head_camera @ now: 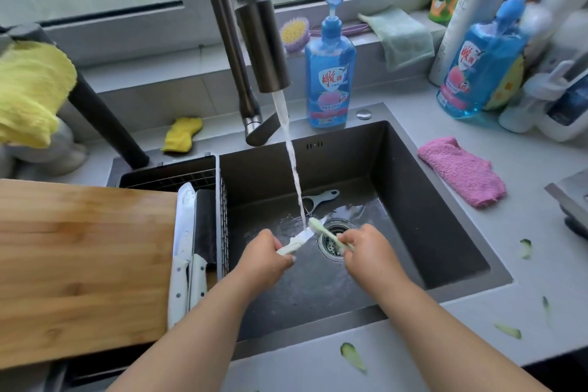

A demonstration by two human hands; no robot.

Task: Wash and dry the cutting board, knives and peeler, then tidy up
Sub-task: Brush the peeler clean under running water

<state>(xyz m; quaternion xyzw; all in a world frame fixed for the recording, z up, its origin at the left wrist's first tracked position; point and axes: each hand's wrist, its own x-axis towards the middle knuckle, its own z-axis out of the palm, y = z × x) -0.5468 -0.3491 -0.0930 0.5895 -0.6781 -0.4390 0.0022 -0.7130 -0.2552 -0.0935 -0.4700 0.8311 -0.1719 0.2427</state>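
Observation:
My left hand (269, 256) grips the pale handle of a small white knife (300, 240) over the sink (445, 232), blade pointing toward the running water (291, 156). My right hand (366, 248) holds a green brush (324, 232) whose head lies on the blade under the stream. A grey peeler (319, 197) lies on the sink floor behind the stream. The wooden cutting board (82, 264) rests at the left over the sink's edge. Two white-handled knives (186, 248) lie in the drainer basket (222, 216) beside the board.
The faucet (264, 41) hangs above the sink. A blue dish soap bottle (331, 73) stands behind it, another (480, 67) at right. A pink cloth (461, 170) lies on the right counter, a yellow sponge (183, 134) at the back, a yellow cloth (31, 89) left. Green peel scraps (353, 356) dot the counter.

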